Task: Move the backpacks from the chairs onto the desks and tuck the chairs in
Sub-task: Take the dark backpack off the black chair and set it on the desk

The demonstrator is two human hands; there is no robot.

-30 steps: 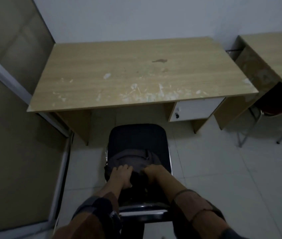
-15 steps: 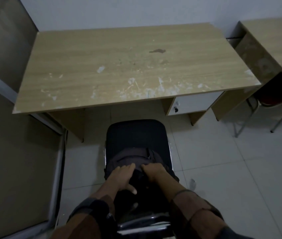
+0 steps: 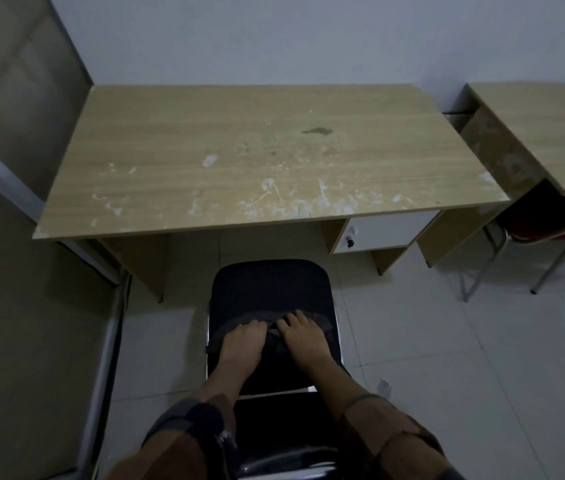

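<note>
Brown sleeves with darker grey patches are worn on both forearms; the left hand and right hand are bare.

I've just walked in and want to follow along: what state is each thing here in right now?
Backpack: lying on the chair seat, not yet lifted.
Black chair: pulled out, not tucked in.
Left hand: fingers curled on the backpack's top.
Right hand: on the backpack; grip unclear.
Near desk: bare top with white scuffs.
Drawer: closed.
Red chair: partly under the second desk.
</note>
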